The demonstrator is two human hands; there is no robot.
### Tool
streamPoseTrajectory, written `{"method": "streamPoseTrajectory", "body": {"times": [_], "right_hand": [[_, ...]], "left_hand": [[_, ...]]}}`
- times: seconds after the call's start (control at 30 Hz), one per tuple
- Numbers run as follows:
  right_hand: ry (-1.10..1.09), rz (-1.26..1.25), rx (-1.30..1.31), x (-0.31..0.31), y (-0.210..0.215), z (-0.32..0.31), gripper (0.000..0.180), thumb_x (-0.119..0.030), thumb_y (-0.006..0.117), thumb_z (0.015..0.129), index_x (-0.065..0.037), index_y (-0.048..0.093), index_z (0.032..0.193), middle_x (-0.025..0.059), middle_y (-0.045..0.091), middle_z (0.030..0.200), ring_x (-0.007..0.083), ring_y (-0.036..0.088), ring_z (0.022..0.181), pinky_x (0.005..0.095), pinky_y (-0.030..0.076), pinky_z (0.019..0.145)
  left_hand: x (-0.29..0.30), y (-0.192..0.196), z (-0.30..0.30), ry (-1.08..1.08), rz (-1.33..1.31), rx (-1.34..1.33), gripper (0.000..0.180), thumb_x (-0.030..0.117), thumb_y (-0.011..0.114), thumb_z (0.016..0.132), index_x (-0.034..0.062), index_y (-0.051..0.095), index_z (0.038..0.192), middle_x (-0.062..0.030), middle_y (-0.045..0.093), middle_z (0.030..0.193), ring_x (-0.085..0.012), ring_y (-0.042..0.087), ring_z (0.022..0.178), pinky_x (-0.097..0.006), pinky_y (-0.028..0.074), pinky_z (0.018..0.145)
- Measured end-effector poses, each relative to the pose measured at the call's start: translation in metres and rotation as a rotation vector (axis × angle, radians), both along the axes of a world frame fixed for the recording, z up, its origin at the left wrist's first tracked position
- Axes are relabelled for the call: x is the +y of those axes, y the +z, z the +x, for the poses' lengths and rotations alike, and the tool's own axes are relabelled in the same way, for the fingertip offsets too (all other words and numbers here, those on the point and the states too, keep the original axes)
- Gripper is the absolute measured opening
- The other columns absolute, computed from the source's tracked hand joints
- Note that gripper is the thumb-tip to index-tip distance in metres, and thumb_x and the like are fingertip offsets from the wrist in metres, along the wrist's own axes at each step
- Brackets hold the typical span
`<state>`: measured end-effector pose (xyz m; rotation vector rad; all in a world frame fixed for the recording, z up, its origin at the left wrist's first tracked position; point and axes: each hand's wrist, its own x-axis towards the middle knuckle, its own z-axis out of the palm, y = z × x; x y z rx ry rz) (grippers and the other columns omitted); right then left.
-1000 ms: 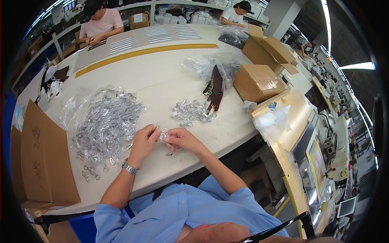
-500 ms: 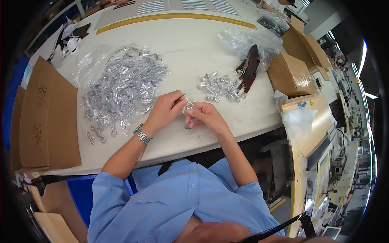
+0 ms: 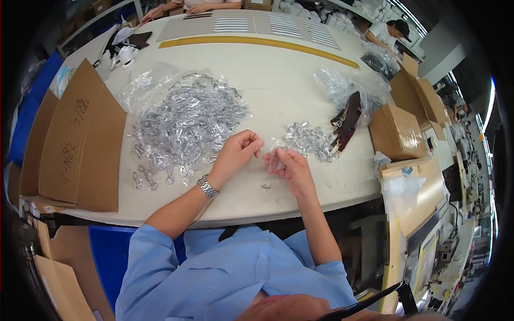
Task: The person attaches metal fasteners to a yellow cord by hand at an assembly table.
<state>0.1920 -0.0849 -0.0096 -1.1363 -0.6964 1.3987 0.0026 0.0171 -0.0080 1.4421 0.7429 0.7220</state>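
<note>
My right hand (image 3: 293, 172) pinches a small clear plastic bag (image 3: 278, 145), with what looks like a shiny metal clasp inside, partly hidden by the fingers. My left hand (image 3: 235, 157), a metal watch on its wrist, is closed just left of the bag and apart from it. Something thin and dark seems to show at its fingertips, too small to name. Beyond my left hand spreads a large pile of bagged silver snap hooks (image 3: 187, 117). A smaller heap of the same kind of hooks (image 3: 310, 140) lies past my right hand.
A cardboard box (image 3: 85, 144) stands at the left, another box (image 3: 396, 131) at the right. Dark straps (image 3: 348, 120) lie beside crumpled clear plastic (image 3: 342, 88). A yellow ruler (image 3: 257, 44) crosses the far table (image 3: 273, 72). Co-workers are at the far side.
My hands have drawn apart, the left away from the bag that the right still holds. The whole view has shifted, showing more of the table's far side.
</note>
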Motion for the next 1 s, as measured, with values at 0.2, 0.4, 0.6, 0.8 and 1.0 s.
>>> {"method": "streamPoseTrajectory", "body": {"times": [0.2, 0.4, 0.6, 0.8, 1.0], "right_hand": [[-0.128, 0.106, 0.129, 0.023, 0.0, -0.016, 0.028, -0.028, 0.066, 0.108, -0.003, 0.073, 0.118, 0.0075, 0.076, 0.118, 0.015, 0.071, 0.104, 0.0339, 0.057, 0.095], [-0.039, 0.095, 0.132, 0.02, -0.006, -0.02, 0.022, -0.026, 0.067, 0.107, -0.006, 0.073, 0.116, 0.0045, 0.075, 0.111, 0.0158, 0.071, 0.104, 0.0345, 0.055, 0.092], [-0.093, 0.079, 0.048, 0.018, 0.015, -0.02, 0.035, -0.032, 0.056, 0.112, -0.003, 0.071, 0.124, 0.0103, 0.077, 0.117, 0.0154, 0.07, 0.102, 0.0329, 0.055, 0.087], [-0.097, 0.148, -0.081, 0.017, 0.033, -0.018, 0.041, -0.033, 0.057, 0.111, 0.001, 0.071, 0.128, 0.0126, 0.077, 0.122, 0.0114, 0.068, 0.091, 0.0241, 0.05, 0.078], [-0.157, 0.11, 0.008, 0.011, 0.003, -0.028, 0.04, -0.035, 0.06, 0.11, 0.002, 0.076, 0.119, -0.0011, 0.07, 0.089, 0.007, 0.056, 0.073, 0.0249, 0.047, 0.072]], "left_hand": [[-0.016, 0.0, 0.008, -0.055, 0.124, -0.098, 0.047, 0.015, 0.074, 0.101, 0.0024, 0.062, 0.144, 0.0046, 0.07, 0.096, 0.001, 0.046, 0.064, -0.02, 0.036, 0.054], [-0.025, 0.017, 0.002, -0.084, -0.196, -0.208, 0.032, 0.016, 0.07, 0.103, -0.0001, 0.069, 0.13, 0.0043, 0.071, 0.093, 0.0011, 0.043, 0.059, -0.018, 0.032, 0.05], [-0.027, 0.002, -0.002, -0.169, -0.304, -0.258, 0.017, 0.017, 0.067, 0.105, 0.0022, 0.071, 0.111, 0.0016, 0.074, 0.092, 0.0002, 0.043, 0.054, -0.018, 0.032, 0.047], [-0.029, 0.005, 0.001, -0.213, -0.298, -0.238, 0.017, 0.019, 0.067, 0.106, 0.0032, 0.072, 0.103, 0.0023, 0.072, 0.087, -0.0001, 0.043, 0.053, -0.018, 0.031, 0.047], [-0.019, 0.011, -0.003, -0.195, -0.286, -0.156, 0.02, 0.023, 0.069, 0.105, 0.0039, 0.072, 0.105, 0.0011, 0.074, 0.089, 0.0005, 0.042, 0.053, -0.018, 0.031, 0.047]]}}
